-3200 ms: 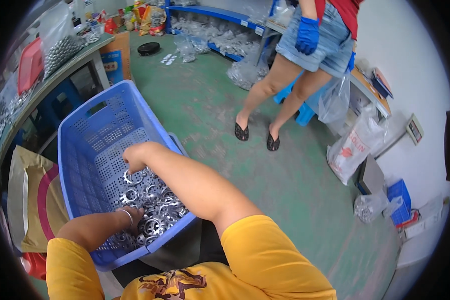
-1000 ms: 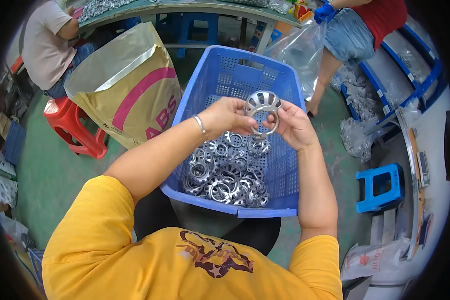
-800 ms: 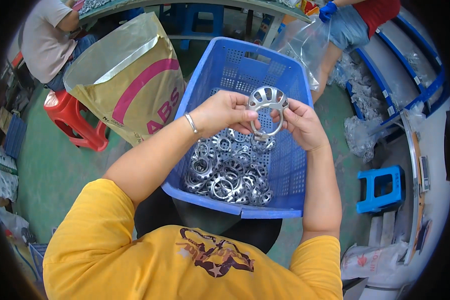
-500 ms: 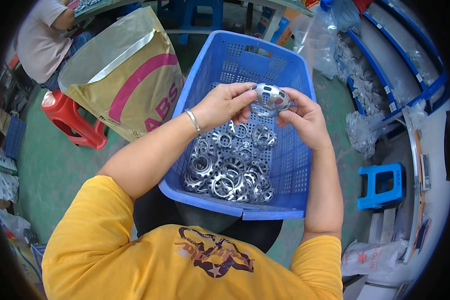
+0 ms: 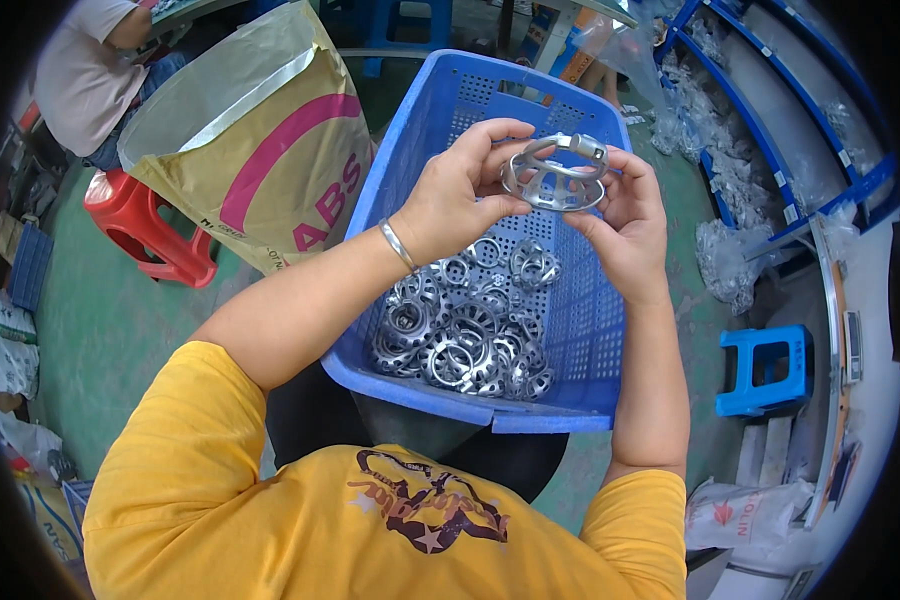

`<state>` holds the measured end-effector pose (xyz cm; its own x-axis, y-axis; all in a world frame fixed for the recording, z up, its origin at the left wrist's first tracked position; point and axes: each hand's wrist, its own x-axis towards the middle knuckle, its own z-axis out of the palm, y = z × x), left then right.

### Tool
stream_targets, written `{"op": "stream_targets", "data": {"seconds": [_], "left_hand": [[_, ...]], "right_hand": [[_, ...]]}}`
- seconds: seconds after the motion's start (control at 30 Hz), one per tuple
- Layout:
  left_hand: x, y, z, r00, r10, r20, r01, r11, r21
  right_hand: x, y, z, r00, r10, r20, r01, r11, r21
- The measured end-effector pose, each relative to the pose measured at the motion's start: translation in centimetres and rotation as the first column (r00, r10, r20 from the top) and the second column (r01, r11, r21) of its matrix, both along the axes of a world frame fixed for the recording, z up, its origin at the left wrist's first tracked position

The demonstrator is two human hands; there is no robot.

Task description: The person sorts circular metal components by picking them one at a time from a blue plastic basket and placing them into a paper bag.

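Between my two hands, above the far half of a blue plastic basket [image 5: 582,330], is a silvery cage-like part [image 5: 558,186] with slotted sides, a ring and a small block on top. My left hand [image 5: 462,185] grips its left side, thumb at the front and fingers behind. On the other side, my right hand [image 5: 625,220] pinches its edge between thumb and fingers. Below, several similar silvery ringed parts [image 5: 470,335] lie heaped on the perforated basket floor, mostly toward its near left.
A large open paper sack [image 5: 290,165] stands left of the basket, beside a red stool [image 5: 150,230]. Someone in a pale shirt [image 5: 85,85] sits at the far left. To the right are a blue stool [image 5: 766,370] and blue-edged shelving [image 5: 770,110] with bagged parts.
The held part has been turned over, from its rounded slotted face to its ring and block side. My hands have shifted their grip around it.
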<state>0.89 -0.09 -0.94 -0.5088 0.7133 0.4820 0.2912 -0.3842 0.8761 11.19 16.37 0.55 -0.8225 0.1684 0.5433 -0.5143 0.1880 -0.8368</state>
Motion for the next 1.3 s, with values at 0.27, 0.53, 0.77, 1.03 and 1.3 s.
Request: {"op": "stream_targets", "data": {"seconds": [0.27,0.53,0.77,1.03,1.3], "left_hand": [[0.4,-0.9,0.2,0.964,0.13,-0.232,-0.099,0.985,0.138],[-7.5,-10.3,6.2,0.093,0.823,-0.56,-0.597,0.496,0.631],[-21.2,-22.3,4.5,0.472,0.249,-0.846,-0.872,-0.009,-0.489],[-11.1,-9.7,6.2,0.374,0.244,-0.895,-0.707,0.699,-0.105],[4.0,-0.5,-10.0,0.366,-0.929,0.058,-0.37,-0.202,-0.907]], "right_hand": [[0.1,-0.6,0.4,0.994,0.076,-0.084,-0.062,0.985,0.159],[0.8,-0.8,0.6,0.987,-0.163,0.005,0.159,0.969,0.191],[0.1,-1.6,0.5,0.97,-0.244,-0.013,0.235,0.917,0.323],[-0.1,1.6,-0.9,0.968,-0.248,0.042,0.222,0.922,0.316],[-1.4,2.2,-3.4,0.949,-0.193,0.25,0.094,0.927,0.362]]}}
